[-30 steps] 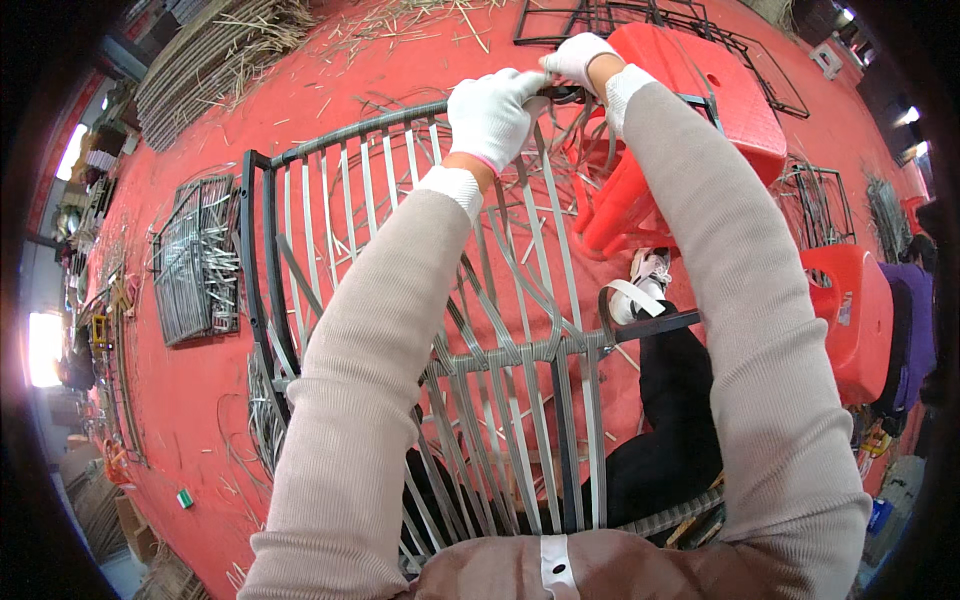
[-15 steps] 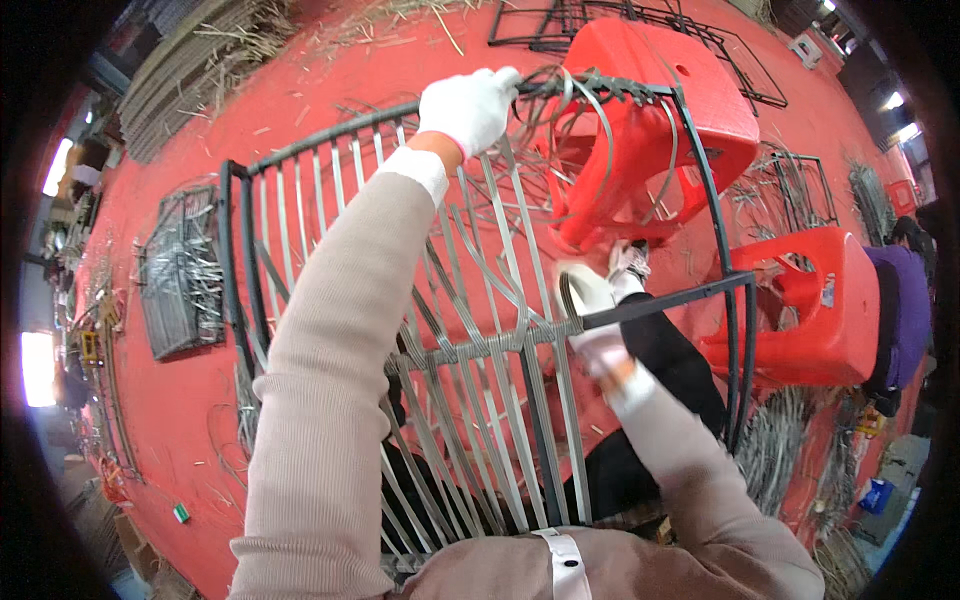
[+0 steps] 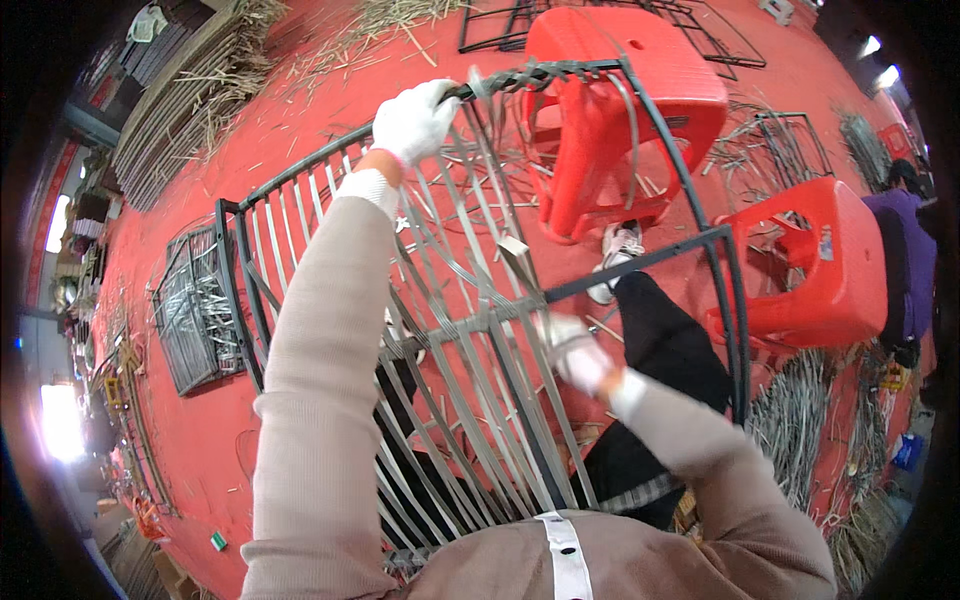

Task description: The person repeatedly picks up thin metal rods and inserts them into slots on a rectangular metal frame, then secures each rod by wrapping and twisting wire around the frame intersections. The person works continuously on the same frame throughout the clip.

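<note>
A dark metal frame (image 3: 680, 165) leans across my lap, its left half strung with grey flat strips (image 3: 470, 265). My left hand (image 3: 415, 122), in a white glove, is closed around the top rail, beside the strip wrapping (image 3: 545, 74). My right hand (image 3: 572, 350), gloved too, is just below the right part of the middle crossbar (image 3: 640, 262). Motion blur smears its fingers, and a grey band crosses the glove. Right above this hand, a strip with a pale end (image 3: 513, 246) sticks up past the crossbar.
A red plastic stool (image 3: 640, 60) stands beyond the frame; another red stool (image 3: 845, 265) is at the right. Strip-woven panels (image 3: 195, 300) lie at left, stacked slats (image 3: 190, 110) farther back. Loose strips (image 3: 795, 400) pile at right, near a person in purple (image 3: 905, 260).
My left hand has shifted left in view with the frame's top rail. My right hand has come down from the crossbar to below it. A pale strip end now shows above the bar.
</note>
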A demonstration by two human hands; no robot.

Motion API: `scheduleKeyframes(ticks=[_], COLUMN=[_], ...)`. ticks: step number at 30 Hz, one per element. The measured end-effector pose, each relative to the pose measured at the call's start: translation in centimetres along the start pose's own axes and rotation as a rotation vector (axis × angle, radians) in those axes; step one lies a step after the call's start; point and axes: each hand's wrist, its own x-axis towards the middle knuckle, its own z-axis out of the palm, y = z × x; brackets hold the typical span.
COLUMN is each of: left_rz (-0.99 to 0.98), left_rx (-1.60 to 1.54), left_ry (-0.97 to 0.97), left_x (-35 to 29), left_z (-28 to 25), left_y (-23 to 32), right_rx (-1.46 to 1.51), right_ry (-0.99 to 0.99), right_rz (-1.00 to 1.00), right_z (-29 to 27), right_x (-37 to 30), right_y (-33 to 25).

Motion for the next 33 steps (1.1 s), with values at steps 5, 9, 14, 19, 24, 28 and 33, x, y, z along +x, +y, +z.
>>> scheduleKeyframes(ticks=[5, 9, 14, 19, 24, 28, 33], left_rz=[-0.051, 0.742, 0.882, 0.881, 0.860, 0.856, 0.269], left_rx=[-0.709, -0.243, 0.144, 0.327, 0.223, 0.162, 0.404], left_ry=[0.306, -0.137, -0.607, -0.787, -1.064, -1.101, 0.012], left_x=[-5.7, -18.9, -27.6, -31.2, -35.4, -34.7, -25.9], left_z=[-5.7, -4.2, 2.4, 3.2, 6.2, 5.5, -1.1], left_y=[9.2, 21.1, 24.2, 27.9, 31.5, 30.4, 23.5], right_rx=[0.372, 0.270, 0.074, 0.259, 1.103, 0.440, 0.198], right_ry=[-0.083, -0.104, 0.253, 0.630, 0.418, 0.240, 0.232], right_rz=[1.041, 1.051, 0.679, 0.976, 0.689, 0.915, 0.957], right_z=[-4.8, -5.9, -5.7, -5.8, -3.1, -2.2, -2.7], right_x=[-15.1, -14.8, -17.7, -26.4, -28.4, -28.1, -27.8], right_y=[-11.5, -15.4, -17.1, -19.7, -15.7, -13.5, -15.1])
